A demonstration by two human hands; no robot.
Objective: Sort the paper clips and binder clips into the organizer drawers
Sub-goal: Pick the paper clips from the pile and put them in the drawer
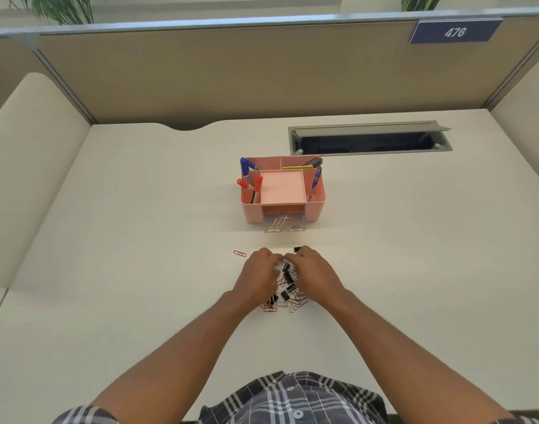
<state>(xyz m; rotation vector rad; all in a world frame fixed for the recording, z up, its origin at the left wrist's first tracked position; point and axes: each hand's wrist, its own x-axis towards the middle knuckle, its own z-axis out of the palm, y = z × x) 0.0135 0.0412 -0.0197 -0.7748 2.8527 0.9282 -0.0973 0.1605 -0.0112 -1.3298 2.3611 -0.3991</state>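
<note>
A pink desk organizer (315, 206) stands mid-desk, its clear front drawer (284, 224) pulled out with several paper clips inside. Nearer me lies a mixed pile of paper clips and black binder clips (288, 289). My left hand (259, 276) and my right hand (314, 275) hover over the pile with curled fingers, their fingertips meeting at its far edge. What the fingertips pinch is too small to make out. One red paper clip (239, 253) lies alone to the left, and a black binder clip (297, 249) lies just beyond my right hand.
Markers and pens (247, 175) stand in the organizer's upper compartments. An open cable hatch (369, 140) is set into the desk at the back right. Beige partition walls close off the back and both sides.
</note>
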